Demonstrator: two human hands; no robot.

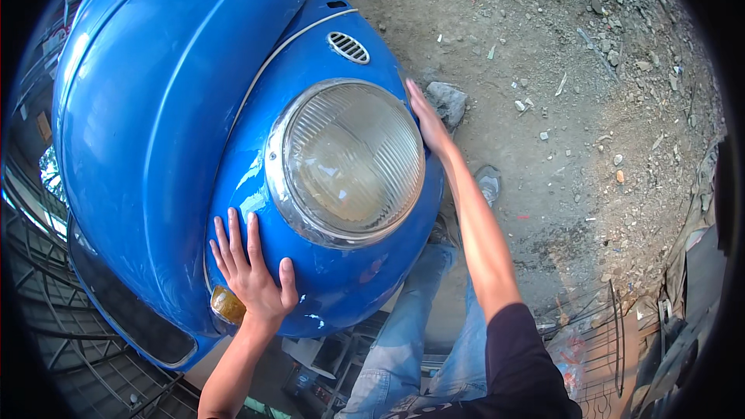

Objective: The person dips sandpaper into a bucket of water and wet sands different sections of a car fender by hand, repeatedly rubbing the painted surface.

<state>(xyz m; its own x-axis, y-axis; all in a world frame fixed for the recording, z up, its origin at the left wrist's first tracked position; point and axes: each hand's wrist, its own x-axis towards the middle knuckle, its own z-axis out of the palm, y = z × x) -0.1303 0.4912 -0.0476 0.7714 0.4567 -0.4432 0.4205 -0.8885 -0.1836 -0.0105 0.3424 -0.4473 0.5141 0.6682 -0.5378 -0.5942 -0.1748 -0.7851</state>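
A blue car fender [341, 264] bulges up in front of me, with a round chrome-ringed headlight [353, 159] set into it. My left hand [252, 271] lies flat on the blue paint left of the headlight, fingers spread. Just below that hand sits a small amber turn signal lamp [227, 305]. My right hand [427, 116] rests along the fender's right side, beside the headlight's rim, its fingers stretched out. Neither hand holds anything. An oval slotted chrome grille [348, 47] is beyond the headlight.
The blue hood [155, 132] curves away on the left. A grey rock [446, 103] lies on the stony dirt ground [543, 109] near my right hand. A wire rack [594, 349] stands at the lower right, and metal bars [62, 326] at the lower left.
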